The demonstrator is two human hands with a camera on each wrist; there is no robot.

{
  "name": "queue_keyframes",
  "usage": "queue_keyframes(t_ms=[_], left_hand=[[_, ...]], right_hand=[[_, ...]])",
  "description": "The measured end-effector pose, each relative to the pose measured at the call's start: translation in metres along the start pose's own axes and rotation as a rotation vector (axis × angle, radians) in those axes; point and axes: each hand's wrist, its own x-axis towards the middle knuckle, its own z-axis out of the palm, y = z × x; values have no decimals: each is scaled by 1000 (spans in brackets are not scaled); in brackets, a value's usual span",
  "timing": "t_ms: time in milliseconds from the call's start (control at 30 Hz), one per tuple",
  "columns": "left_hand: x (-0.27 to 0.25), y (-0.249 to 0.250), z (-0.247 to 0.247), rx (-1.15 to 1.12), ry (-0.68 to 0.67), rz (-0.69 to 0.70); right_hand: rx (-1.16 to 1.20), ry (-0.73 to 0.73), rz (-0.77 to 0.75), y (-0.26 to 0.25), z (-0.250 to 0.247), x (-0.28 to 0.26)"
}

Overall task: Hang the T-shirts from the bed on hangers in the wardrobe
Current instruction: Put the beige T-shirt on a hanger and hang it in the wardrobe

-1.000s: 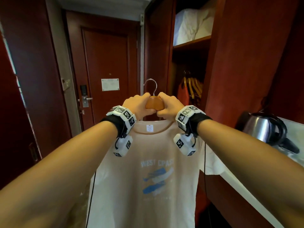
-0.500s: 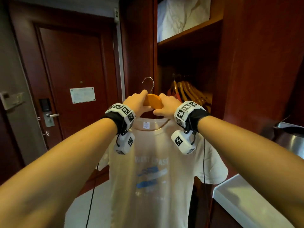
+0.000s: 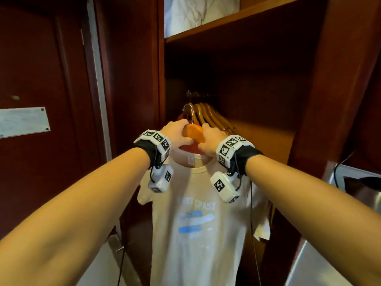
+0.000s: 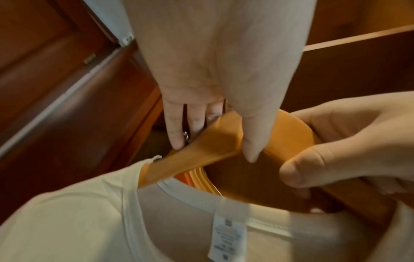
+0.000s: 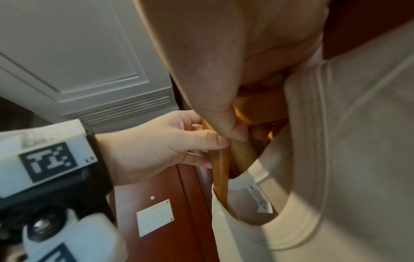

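Observation:
A cream T-shirt (image 3: 195, 223) with a blue print hangs on a wooden hanger (image 3: 193, 132) that I hold up at the mouth of the wardrobe. My left hand (image 3: 177, 134) grips the hanger's left shoulder, thumb in front and fingers behind, as the left wrist view shows on the hanger (image 4: 215, 141). My right hand (image 3: 210, 140) grips its right shoulder. The metal hook (image 3: 189, 109) stands just in front of several empty wooden hangers (image 3: 210, 115) on the rail. The shirt's collar (image 4: 190, 196) and label (image 5: 260, 200) lie close below my hands.
A wardrobe shelf (image 3: 237, 19) above carries white bedding (image 3: 195, 11). The dark wood room door (image 3: 41, 120) with a white notice (image 3: 22, 121) stands on the left. A counter with a metal tray (image 3: 354, 182) lies on the right, beside the wardrobe's side panel (image 3: 329, 100).
I have moved closer to the wardrobe and carried the hanger with the T-shirt towards the rail. The hook now overlaps the empty hangers. Both hands keep their grip.

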Motion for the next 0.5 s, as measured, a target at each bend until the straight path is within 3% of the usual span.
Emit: queue_keyframes(t_ms=[167, 300, 400, 500], left_hand=[[58, -23, 28, -49, -103, 128], [103, -39, 42, -55, -177, 189], [127, -49, 51, -48, -189, 218], [141, -56, 63, -95, -178, 239]], right_hand=[[-81, -28, 144, 16, 12, 37], [-175, -151, 241, 28, 14, 54], [-195, -265, 312, 39, 17, 62], [-206, -279, 393, 49, 23, 62]])
